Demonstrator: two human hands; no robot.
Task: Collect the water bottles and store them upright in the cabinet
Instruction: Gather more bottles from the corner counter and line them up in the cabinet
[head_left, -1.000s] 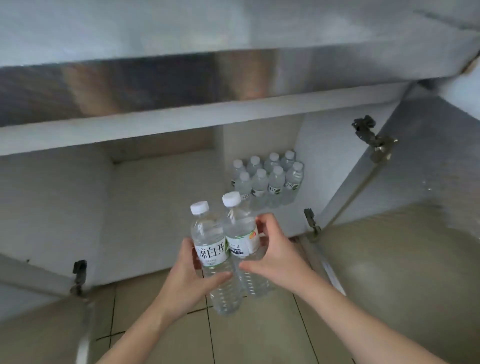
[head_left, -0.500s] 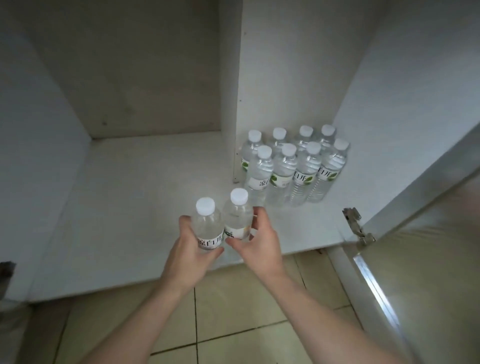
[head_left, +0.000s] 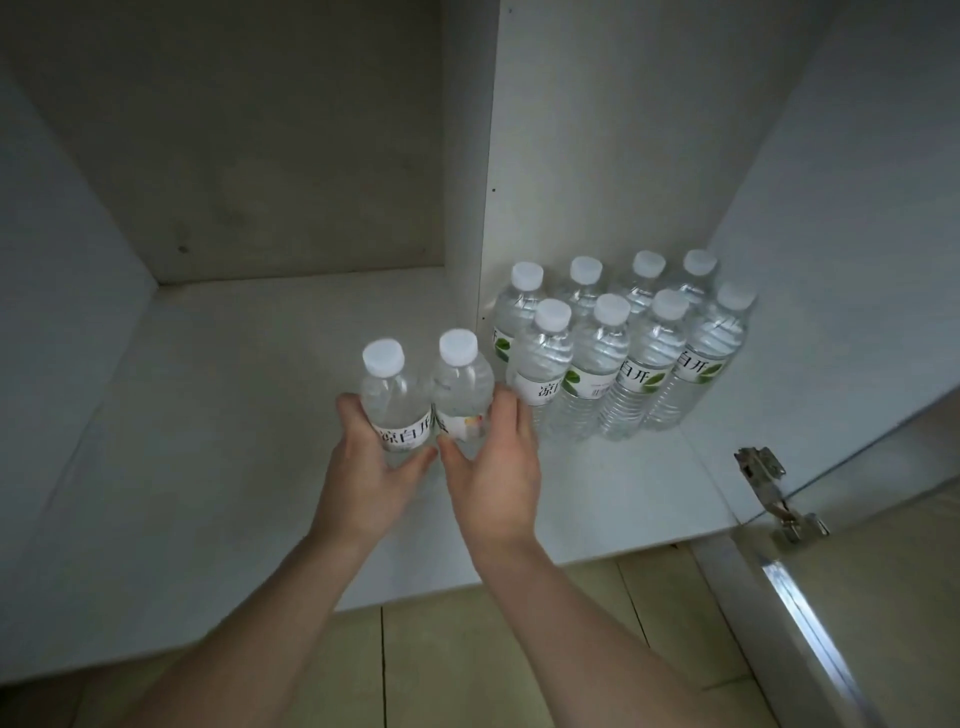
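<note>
Two clear water bottles with white caps stand upright side by side over the white cabinet floor (head_left: 218, 415). My left hand (head_left: 369, 473) is wrapped around the left bottle (head_left: 392, 400). My right hand (head_left: 493, 467) grips the right bottle (head_left: 462, 389). Both bottles touch each other. Their bases are hidden by my hands, so I cannot tell if they rest on the floor. Just to the right, several more bottles (head_left: 618, 343) stand upright in two rows against the divider panel (head_left: 470, 171).
The cabinet's right wall (head_left: 831, 234) closes in the stored bottles. An open door with a metal hinge (head_left: 774, 493) stands at the lower right. Beige floor tiles (head_left: 467, 660) lie in front of the cabinet.
The view has closed in on the cabinet, and my hands have carried the two bottles further in over the cabinet floor, close to the stored rows.
</note>
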